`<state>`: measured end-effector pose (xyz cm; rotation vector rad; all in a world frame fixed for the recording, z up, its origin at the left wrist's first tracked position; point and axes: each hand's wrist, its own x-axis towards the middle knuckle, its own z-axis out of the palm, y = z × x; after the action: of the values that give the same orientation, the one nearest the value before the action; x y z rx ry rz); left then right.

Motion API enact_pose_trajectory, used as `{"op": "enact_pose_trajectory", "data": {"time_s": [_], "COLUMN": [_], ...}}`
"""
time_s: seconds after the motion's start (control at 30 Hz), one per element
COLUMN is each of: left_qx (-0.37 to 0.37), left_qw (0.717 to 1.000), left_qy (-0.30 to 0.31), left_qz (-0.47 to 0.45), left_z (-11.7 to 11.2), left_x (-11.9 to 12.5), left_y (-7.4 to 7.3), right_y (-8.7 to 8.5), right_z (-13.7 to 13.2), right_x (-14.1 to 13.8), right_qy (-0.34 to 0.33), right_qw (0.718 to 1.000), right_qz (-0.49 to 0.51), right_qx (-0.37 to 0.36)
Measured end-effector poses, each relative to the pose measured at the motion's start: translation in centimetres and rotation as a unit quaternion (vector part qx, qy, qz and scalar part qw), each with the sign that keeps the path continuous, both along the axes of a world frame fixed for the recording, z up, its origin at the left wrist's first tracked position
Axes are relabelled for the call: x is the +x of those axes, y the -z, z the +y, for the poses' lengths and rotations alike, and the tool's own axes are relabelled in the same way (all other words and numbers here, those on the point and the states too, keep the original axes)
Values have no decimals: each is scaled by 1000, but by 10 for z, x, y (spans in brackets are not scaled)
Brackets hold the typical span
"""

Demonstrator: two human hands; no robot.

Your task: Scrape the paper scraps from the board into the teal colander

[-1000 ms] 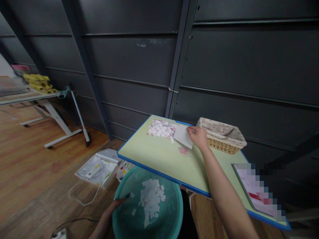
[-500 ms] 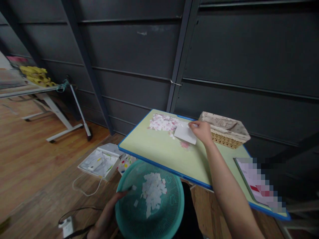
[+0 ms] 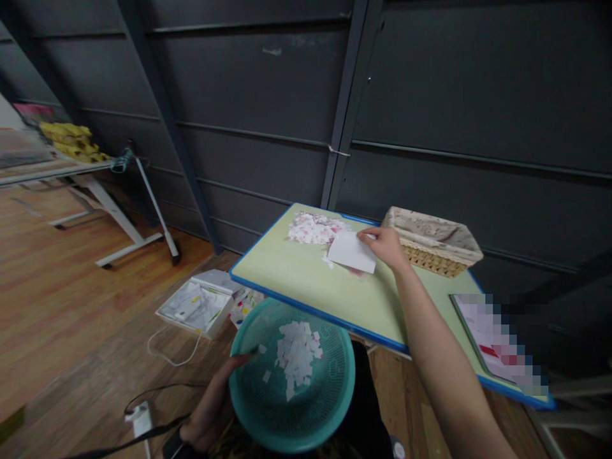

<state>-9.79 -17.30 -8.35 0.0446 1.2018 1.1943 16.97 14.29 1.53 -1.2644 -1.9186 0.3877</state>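
My right hand (image 3: 386,247) reaches across the green table (image 3: 306,284) and pinches a white paper sheet (image 3: 351,252) by its right edge. The sheet lies flat beside a heap of pink-and-white paper scraps (image 3: 313,227). My left hand (image 3: 217,398) grips the left rim of a teal plastic basket (image 3: 292,379) held below the table's front edge. White paper scraps (image 3: 297,354) lie inside the basket.
A wicker basket with cloth lining (image 3: 433,240) stands at the table's back right. A blurred-out document (image 3: 502,344) lies at the right. On the wooden floor sit a white box (image 3: 198,306), cables and a power strip (image 3: 139,417). A second table (image 3: 71,169) stands far left.
My right hand has slid the white sheet a little toward me, covering the small pink scrap patch. The teal basket has shifted slightly right as the view moved.
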Motion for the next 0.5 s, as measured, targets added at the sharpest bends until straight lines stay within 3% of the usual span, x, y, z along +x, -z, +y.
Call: {"op": "enact_pose_trajectory", "data": {"time_s": [0.2, 0.37, 0.5], "left_qx": [2, -18, 0], "left_qw": [1000, 1000, 1000], "left_qy": [-21, -21, -17], "left_qz": [-4, 11, 11], "left_z": [2, 3, 1], "left_x": [3, 5, 4], "left_y": [-7, -12, -10], "right_y": [2, 4, 2], "right_z": [0, 3, 4], "right_x": [-2, 0, 4], "right_qy": [18, -21, 5], "right_qw": [999, 1000, 999], "right_qz": [16, 9, 49], "right_qx": [29, -1, 0]}}
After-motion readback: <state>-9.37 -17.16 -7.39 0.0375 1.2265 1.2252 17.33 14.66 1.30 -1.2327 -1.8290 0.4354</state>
